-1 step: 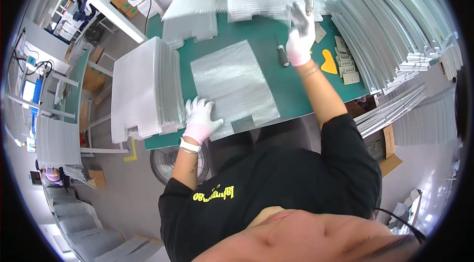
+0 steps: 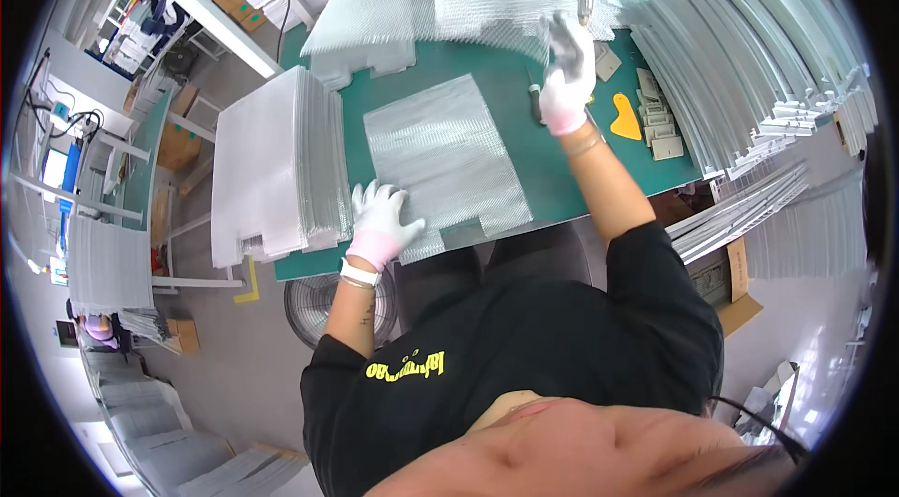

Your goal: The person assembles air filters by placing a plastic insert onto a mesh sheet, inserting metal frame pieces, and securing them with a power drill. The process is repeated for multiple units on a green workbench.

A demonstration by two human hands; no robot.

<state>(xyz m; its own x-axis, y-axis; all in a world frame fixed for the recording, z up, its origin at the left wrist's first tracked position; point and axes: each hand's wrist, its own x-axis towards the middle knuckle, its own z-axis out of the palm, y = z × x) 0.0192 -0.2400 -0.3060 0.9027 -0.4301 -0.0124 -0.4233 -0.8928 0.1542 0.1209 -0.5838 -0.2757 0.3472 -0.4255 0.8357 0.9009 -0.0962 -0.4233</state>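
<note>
Covering most of the view, the green worktop (image 2: 510, 90) carries everything at hand. Along its right edge, long stacks of grey strips (image 2: 749, 38) fan out well past the corner. At the far edge lies a loose heap of silvery mesh sheets (image 2: 421, 1), and at the left edge stands a thick stack of pale flat sheets (image 2: 272, 165), its side just beside the piece being worked.

That piece, a single silvery mesh sheet (image 2: 440, 155), lies flat near the middle of the worktop, reaching toward the near edge, with a notch cut at its near right corner.

The left hand (image 2: 382, 221), in a white glove with a pink cuff, presses flat on the sheet's near left corner, fingers spread. The right hand (image 2: 567, 76), gloved the same way, is raised near the far right part of the worktop, fingers extended upward and close together, touching the near edge of the mesh heap; whether it pinches anything cannot be told. A dark, narrow tool (image 2: 535, 104) lies just beside that hand, partly hidden by it. Right of the wrist sits a small yellow scraper (image 2: 626, 118), with small grey tabs (image 2: 655, 113) next to it.
</note>
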